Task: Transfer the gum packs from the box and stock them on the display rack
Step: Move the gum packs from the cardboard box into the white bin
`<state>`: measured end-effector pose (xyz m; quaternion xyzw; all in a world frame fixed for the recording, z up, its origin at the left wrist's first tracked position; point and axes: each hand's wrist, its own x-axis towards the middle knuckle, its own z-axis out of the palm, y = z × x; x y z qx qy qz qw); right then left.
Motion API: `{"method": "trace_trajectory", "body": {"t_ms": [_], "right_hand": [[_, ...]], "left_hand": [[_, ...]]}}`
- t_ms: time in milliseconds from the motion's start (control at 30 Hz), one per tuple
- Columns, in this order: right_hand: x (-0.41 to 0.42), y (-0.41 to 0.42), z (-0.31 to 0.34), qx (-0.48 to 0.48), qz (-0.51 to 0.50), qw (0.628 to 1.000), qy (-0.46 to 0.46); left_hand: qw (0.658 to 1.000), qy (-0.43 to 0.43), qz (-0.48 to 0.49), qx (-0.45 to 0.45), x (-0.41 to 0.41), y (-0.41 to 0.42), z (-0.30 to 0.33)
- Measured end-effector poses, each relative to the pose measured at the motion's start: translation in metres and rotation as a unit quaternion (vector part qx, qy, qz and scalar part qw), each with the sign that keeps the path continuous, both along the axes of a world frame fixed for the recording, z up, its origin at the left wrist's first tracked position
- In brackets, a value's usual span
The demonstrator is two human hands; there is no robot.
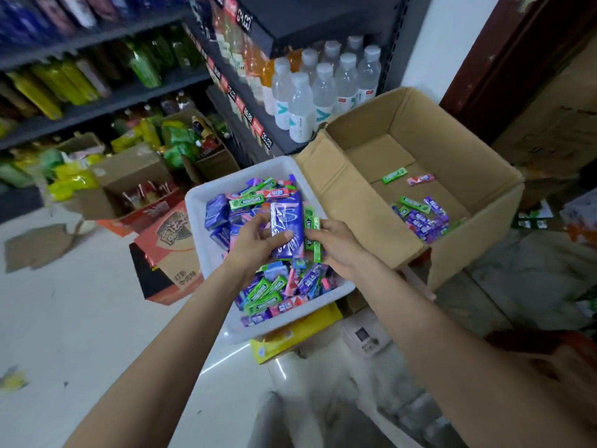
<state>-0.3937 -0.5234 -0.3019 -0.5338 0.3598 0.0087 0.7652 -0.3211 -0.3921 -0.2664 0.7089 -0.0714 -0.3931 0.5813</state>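
Purple gum pack [287,226] held between both hands [255,242].

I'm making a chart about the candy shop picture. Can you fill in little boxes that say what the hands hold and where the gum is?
left hand: grips the blue gum bundle
right hand: holds green gum packs
white tub: heaped with gum packs
cardboard box: open, few loose packs left inside
shelf behind: water bottles
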Motion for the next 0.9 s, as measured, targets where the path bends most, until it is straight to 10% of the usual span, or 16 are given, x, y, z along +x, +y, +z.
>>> {"method": "trace_trajectory", "body": {"t_ms": [133, 333, 567, 900], "right_hand": [[0.013, 0.04, -0.024, -0.16, -0.008, 0.983, 0.09], [0.003, 0.059, -0.039, -0.464, 0.13, 0.858, 0.176], [-0.006, 0.049, -0.033, -0.458, 0.086, 0.874, 0.137], [-0.025, -0.051, 0.006, -0.424, -0.095, 0.9, 0.041]], "left_hand": [[0.987, -0.099, -0.045, 0.118, 0.015, 0.03, -0.028], [0.882, -0.281, -0.213, 0.314, 0.032, 0.06, -0.06], [0.861, -0.417, -0.198, 0.213, 0.028, 0.042, -0.055], [0.913, -0.356, -0.192, 0.062, 0.019, -0.084, -0.017]]}}
